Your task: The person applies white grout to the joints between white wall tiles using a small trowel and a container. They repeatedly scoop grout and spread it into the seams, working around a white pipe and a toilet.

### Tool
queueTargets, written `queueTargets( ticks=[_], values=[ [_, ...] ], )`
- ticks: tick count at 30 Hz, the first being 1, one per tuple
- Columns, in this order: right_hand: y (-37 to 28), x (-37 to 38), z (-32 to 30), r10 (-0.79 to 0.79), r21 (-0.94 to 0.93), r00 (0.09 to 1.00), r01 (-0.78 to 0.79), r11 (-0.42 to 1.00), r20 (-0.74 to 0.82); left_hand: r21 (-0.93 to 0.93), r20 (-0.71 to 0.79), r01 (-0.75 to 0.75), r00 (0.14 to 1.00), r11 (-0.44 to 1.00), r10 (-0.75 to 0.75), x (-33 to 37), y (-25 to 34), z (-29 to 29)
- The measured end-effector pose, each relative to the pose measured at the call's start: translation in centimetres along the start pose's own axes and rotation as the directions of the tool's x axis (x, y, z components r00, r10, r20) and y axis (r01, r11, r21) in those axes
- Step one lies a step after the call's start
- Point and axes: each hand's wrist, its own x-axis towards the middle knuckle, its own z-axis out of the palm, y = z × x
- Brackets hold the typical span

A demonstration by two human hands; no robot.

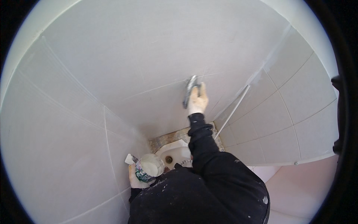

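My right hand (198,100), in a pale, smeared glove, is closed on a grout float (189,92). The float's long edge is against the grey tiled wall (123,56) in front, beside a whitish joint line (156,89). Low on the left, my left hand (134,178) holds a small tub (141,172) of off-white paste (150,166) with a dark patterned outside. A small putty knife (129,159) with a pale blade sticks out at the tub's left rim. The tub covers part of the left fingers.
Below me is a white squat toilet (180,145) with a brownish ledge (164,139) behind it. A thin white pipe (233,111) slants near the right corner. Tiled walls stand close on the left (63,149) and right (276,123).
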Motion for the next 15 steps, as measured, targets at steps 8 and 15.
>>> queueTargets(
  ticks=[8,15],
  values=[
    [-1.9,-15.9,7.9,0.222,-0.245,0.750,-0.083,0.966,0.623,0.028,0.065,-0.178,0.982,0.984,0.175,0.3,-1.4,1.2],
    [-3.8,5.3,-5.3,0.224,0.193,0.974,-0.224,0.955,0.024,-0.048,0.113,0.044,0.993,0.998,-0.038,0.3,-1.8,2.2]
  ],
)
